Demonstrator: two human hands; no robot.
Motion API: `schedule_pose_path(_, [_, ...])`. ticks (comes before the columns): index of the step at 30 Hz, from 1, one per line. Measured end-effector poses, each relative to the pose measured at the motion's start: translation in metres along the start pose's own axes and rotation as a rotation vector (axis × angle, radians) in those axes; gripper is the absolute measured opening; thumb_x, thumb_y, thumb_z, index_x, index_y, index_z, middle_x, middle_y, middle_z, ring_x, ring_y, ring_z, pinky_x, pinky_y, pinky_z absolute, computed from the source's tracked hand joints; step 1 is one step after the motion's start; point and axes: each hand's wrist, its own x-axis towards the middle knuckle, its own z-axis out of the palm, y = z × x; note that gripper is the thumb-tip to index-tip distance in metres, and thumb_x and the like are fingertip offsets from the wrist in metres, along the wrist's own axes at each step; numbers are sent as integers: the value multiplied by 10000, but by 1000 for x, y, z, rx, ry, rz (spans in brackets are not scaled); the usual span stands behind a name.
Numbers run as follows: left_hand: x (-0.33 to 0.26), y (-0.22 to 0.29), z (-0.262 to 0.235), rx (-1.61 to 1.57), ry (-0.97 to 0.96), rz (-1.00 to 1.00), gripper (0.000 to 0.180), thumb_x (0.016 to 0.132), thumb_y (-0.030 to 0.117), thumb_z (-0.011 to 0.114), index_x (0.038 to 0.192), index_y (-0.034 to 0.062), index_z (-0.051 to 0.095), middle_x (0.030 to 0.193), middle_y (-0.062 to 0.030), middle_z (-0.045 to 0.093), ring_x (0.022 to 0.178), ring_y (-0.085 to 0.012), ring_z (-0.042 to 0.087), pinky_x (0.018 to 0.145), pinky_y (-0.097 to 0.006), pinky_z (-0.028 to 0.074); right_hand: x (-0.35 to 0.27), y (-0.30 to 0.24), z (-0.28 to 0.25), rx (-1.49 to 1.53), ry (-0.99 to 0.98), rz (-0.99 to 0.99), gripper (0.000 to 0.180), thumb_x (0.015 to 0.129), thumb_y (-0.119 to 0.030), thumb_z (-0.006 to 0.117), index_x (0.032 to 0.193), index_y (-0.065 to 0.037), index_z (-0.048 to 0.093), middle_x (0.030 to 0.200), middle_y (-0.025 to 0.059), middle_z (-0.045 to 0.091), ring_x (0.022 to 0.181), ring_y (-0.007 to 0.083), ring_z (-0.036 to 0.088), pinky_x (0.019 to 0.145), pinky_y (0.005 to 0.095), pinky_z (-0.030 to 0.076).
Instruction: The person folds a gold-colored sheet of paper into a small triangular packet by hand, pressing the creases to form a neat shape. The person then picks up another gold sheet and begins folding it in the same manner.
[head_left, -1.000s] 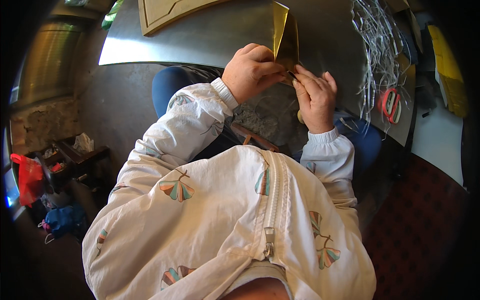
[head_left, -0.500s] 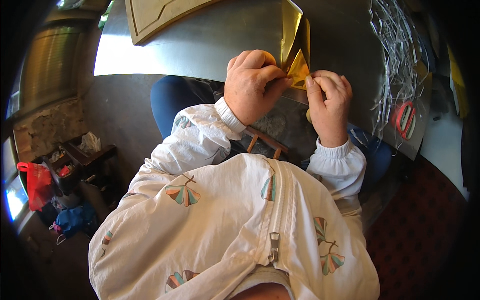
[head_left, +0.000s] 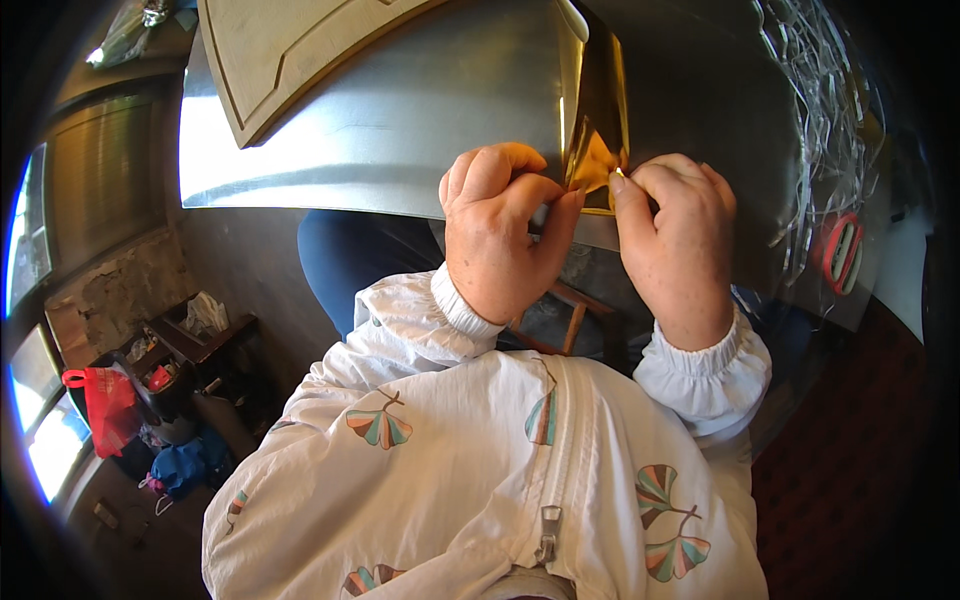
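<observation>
A strip of shiny gold foil lies on the grey metal tabletop, folded and creased at its near end. My left hand is closed, thumb and finger pinching the left side of that near end. On the opposite side, the thumb and forefinger of my right hand pinch the foil's right corner. Between the two pinches a bright folded flap of foil stands up at the table's near edge. The exact fold under my fingertips is hidden.
A wooden panel with a grooved border lies at the far left of the table. To the right hang tangled silvery strips beside a red-handled tool. A red plastic bag hangs at the lower left.
The view has shifted, so the table and both hands sit lower in the picture. Both hands keep their pinch on the foil, and the right hand's fingers have tilted slightly.
</observation>
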Motion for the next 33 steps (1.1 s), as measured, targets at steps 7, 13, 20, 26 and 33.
schedule_pose_path(7, [-2, -5, -1, 33, -7, 90, 194, 657, 90, 804, 806, 86, 680, 946, -56, 612, 896, -267, 582, 793, -371, 430, 11, -8, -8, -44, -111, 58, 196, 859, -133, 616, 738, -5, 702, 760, 128, 667, 771, 308, 639, 909, 438, 405])
schedule_pose_path(13, [-14, 2, 10, 142, 79, 414, 357, 687, 104, 761, 1038, 89, 700, 1204, -83, 641, 1140, -242, 613, 818, -358, 439, 14, -10, -9, -88, -132, 49, 178, 842, -123, 614, 725, -17, 697, 738, 128, 654, 745, 308, 637, 882, 435, 416])
schedule_pose_path(20, [-29, 8, 10, 158, -210, 248, 610, 777, 214, 710, 1337, 33, 554, 1400, -139, 559, 1319, -281, 523, 1099, -425, 355, 16, -9, -10, -125, -132, -11, 135, 783, -127, 644, 703, -26, 684, 720, 126, 645, 718, 304, 627, 826, 419, 433])
schedule_pose_path(26, [-33, 9, 12, 223, -224, 238, 613, 806, 273, 686, 1349, 31, 540, 1419, -138, 541, 1335, -276, 507, 1128, -444, 308, 15, -10, -11, -119, -134, 0, 145, 783, -137, 649, 697, -24, 680, 718, 127, 643, 710, 304, 624, 821, 416, 433])
schedule_pose_path(33, [-37, 11, 15, 305, -209, 238, 629, 800, 292, 683, 1356, 38, 535, 1420, -130, 543, 1345, -264, 498, 1146, -473, 271, 15, -10, -7, -54, -90, 63, 170, 799, -148, 644, 699, -16, 684, 722, 128, 645, 706, 304, 623, 841, 418, 429])
